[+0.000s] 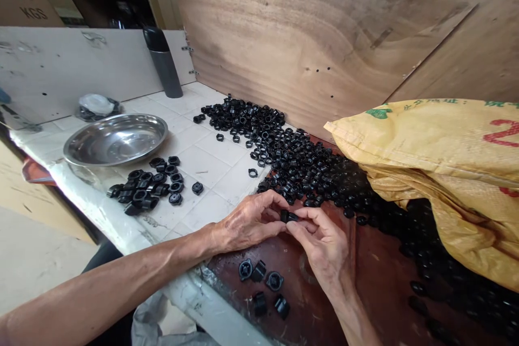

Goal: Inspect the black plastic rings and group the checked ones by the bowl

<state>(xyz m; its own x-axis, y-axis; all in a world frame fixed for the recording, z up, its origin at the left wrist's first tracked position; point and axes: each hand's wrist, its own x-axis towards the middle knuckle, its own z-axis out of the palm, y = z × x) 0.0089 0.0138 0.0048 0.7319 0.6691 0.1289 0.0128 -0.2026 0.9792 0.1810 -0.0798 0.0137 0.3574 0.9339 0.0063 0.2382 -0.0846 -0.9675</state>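
The left hand (pixel 253 221) and the right hand (pixel 324 238) come together at the fingertips, both pinching one small black plastic fitting (pixel 288 217) between them above the dark red sheet on the worktop (pixel 211 159). Just below, towards the near edge, lie five black ribbed caps (pixel 274 281), some face up, some on their sides. Beyond the fingers, a loose heap of black rings (pixel 292 159) runs from the far edge, by the plywood board (pixel 308 38), towards the right side, where a yellow woven sack (pixel 438 140) slumps over it. Left of the hands sits a cluster of thicker black fittings (pixel 141 189), beside a shallow steel bowl (pixel 117 140); a grey flask (pixel 164 65) stands near the far left corner.

The held fitting is small and looks smooth, so an uneven pinch could shoot it into the similar pieces. A careless forearm could sweep the caps off the near edge; a sagging sack could spread the heap.
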